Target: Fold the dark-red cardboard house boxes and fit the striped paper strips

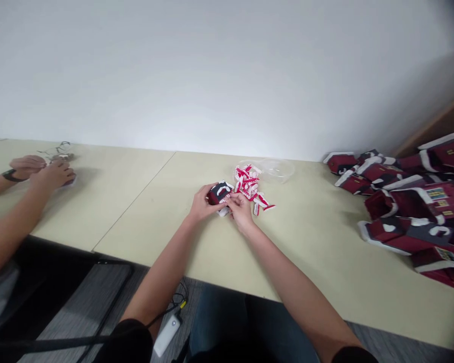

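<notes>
Left hand (203,203) and right hand (241,210) clamped on a small maroon card piece (216,194); loose red-white strips (247,184) left beside a clear plastic tub (277,170), plenty of folded maroon boxes (412,196) already heaped rightward.

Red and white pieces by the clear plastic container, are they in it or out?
Mostly out: the red and white pieces lie heaped on the tabletop in front of the clear plastic container.

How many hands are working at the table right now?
4: the person's left hand and right hand on a folded dark red card piece, plus a co-worker's far hand and near hand at far left.
</notes>
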{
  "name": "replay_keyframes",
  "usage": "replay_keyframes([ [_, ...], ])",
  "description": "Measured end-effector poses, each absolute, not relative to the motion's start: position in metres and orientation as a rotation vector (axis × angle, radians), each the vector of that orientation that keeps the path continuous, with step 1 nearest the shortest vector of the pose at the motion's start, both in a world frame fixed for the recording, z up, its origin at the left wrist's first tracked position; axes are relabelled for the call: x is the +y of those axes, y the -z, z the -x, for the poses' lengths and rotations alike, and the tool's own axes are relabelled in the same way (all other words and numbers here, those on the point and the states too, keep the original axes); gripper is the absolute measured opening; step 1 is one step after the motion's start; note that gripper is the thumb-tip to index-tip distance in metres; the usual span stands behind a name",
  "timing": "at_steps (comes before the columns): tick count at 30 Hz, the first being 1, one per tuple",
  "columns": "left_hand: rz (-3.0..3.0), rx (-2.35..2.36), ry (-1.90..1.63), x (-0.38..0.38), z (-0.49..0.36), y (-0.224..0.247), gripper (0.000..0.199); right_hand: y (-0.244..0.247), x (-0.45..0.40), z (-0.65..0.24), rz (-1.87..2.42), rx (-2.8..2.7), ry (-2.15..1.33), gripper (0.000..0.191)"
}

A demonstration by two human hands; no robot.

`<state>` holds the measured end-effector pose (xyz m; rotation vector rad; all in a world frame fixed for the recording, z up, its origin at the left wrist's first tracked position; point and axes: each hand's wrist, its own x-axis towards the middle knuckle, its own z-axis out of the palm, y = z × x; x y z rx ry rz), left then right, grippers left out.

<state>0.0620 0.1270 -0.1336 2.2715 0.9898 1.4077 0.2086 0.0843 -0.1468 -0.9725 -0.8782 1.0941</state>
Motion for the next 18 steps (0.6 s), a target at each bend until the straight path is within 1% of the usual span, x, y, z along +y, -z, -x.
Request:
replay_keyframes([
  [6,-2.27,0.988,-1.42,0.127,-0.062,0.133,0.065,0.15,0.084,-0.207,1.001,-0.81,-1.099,0.062],
  [12,-2.2,1.017,-1.417,0.127,-0.064,0.131,0.063,0.132,0.074,-0.21,1.113,-0.855,-1.164,0.054],
  [16,-2.04,1.325,-1.488,0.137,-0.028,0.123,0.061,0.112,0.046,-0.242,1.194,-0.979,-1.153,0.058],
  [18,-1.919,1.576,-1.523,0.143,0.01,0.114,0.065,0.108,0.024,-0.273,1.221,-1.102,-1.095,0.059],
])
